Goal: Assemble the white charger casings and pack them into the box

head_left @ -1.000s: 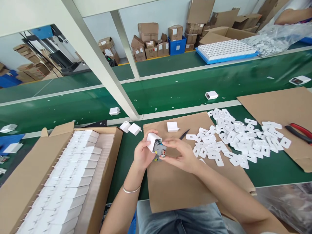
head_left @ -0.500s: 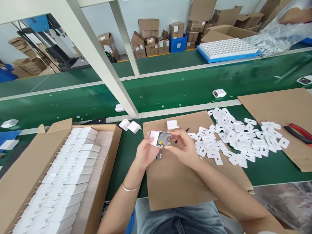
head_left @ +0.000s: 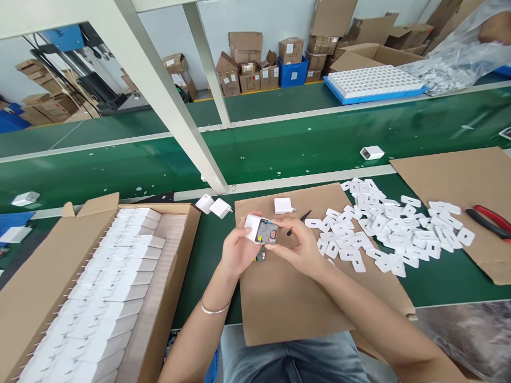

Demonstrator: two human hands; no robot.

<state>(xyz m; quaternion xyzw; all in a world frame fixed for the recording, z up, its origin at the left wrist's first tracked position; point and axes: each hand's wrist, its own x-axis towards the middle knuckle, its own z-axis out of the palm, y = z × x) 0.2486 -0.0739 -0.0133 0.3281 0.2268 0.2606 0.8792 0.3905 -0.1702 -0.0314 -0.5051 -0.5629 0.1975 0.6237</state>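
My left hand (head_left: 238,248) pinches a white plastic housing (head_left: 251,226) above the cardboard sheet (head_left: 295,303). A grey inner module (head_left: 266,232) with small yellow and red parts sits partly inside the housing's open end. The fingertips of my right hand (head_left: 297,246) grip the module's right end. Just below the held parts, another dark module (head_left: 261,255) lies on the cardboard, partly hidden by my left hand. Behind my hands are a white adapter (head_left: 283,205) and a thin black tool (head_left: 304,216). White face plates (head_left: 343,234) lie heaped to the right.
An open carton (head_left: 155,319) with rows of white adapters stands at left. Two adapters (head_left: 220,208) lie near the metal post (head_left: 175,117). Red-and-black pliers (head_left: 491,221) rest at right. Beyond the green belt (head_left: 279,149) is a white tray (head_left: 375,81); a person's hand (head_left: 496,27) shows top right.
The grey module is further inside the white housing, with less of it showing. Loose adapters on the green belt have shifted right. The other person's hand has moved right.
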